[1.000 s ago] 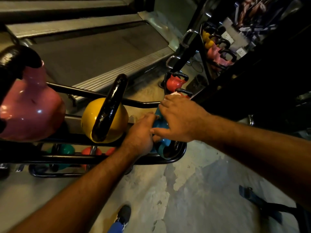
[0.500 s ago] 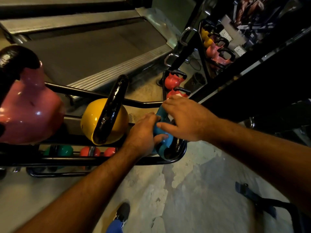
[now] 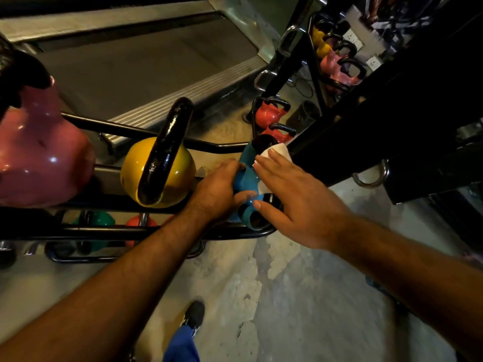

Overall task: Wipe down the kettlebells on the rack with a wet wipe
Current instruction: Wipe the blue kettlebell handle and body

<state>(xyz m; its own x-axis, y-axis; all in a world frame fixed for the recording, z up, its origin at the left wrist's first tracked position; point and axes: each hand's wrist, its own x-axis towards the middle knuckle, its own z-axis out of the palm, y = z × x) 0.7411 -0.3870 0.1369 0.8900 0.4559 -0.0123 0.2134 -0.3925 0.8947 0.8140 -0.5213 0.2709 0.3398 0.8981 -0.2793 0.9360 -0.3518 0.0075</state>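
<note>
The right hand (image 3: 295,202), fingers flat, presses the wet wipe (image 3: 277,152) onto the blue kettlebell (image 3: 247,178) at the rack (image 3: 130,231) end, the left hand (image 3: 217,192) gripping its side just beyond; yellow kettlebell (image 3: 136,173) and pink kettlebell (image 3: 39,158) seemingly remain.

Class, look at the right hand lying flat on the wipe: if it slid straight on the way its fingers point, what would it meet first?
Probably the blue kettlebell's black handle, just beyond the right hand and wet wipe; depth is unclear.
</note>
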